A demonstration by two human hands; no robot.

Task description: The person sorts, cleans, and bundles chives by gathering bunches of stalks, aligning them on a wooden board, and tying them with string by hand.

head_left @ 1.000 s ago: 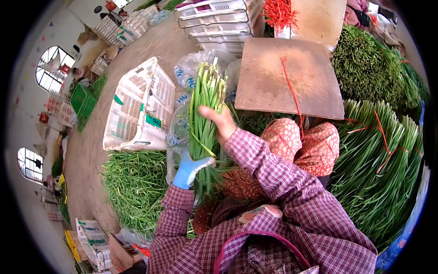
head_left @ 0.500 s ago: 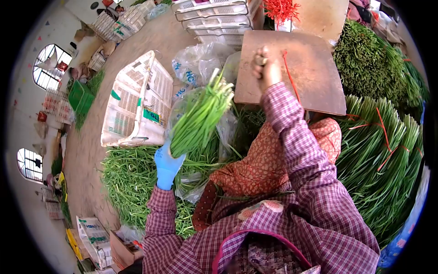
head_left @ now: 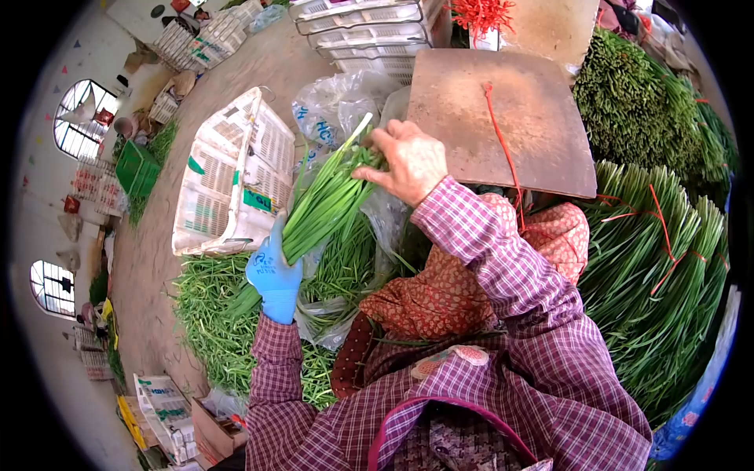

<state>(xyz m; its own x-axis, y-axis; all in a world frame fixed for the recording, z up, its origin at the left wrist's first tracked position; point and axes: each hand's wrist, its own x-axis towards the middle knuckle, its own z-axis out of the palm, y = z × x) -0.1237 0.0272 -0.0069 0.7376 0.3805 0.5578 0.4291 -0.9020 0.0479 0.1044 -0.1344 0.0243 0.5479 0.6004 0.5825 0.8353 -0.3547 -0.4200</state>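
My left hand (head_left: 275, 271), in a blue glove, is closed around the lower, leafy part of a bunch of garlic chives (head_left: 323, 200). The bunch slants up to the right, and one pale stalk sticks out past the others at its upper end. My bare right hand (head_left: 410, 162) is closed about that upper end, thumb on the near side and fingers over the far side, partly hiding the pale stalk ends. Under the bunch lies a heap of loose green leaves (head_left: 220, 314). A red tie (head_left: 503, 133) lies across a brown board (head_left: 452, 102) beyond my right hand.
A white plastic crate (head_left: 236, 177) stands left of the bunch, beside clear plastic bags (head_left: 345, 98). Stacked crates (head_left: 369, 31) and a bundle of red ties (head_left: 481, 16) are at the back. Tied chive bundles (head_left: 652, 259) line the right side.
My right hand has come from above the board, left and down, onto the bunch's upper end. The left hand has shifted slightly left, and the bunch with it.
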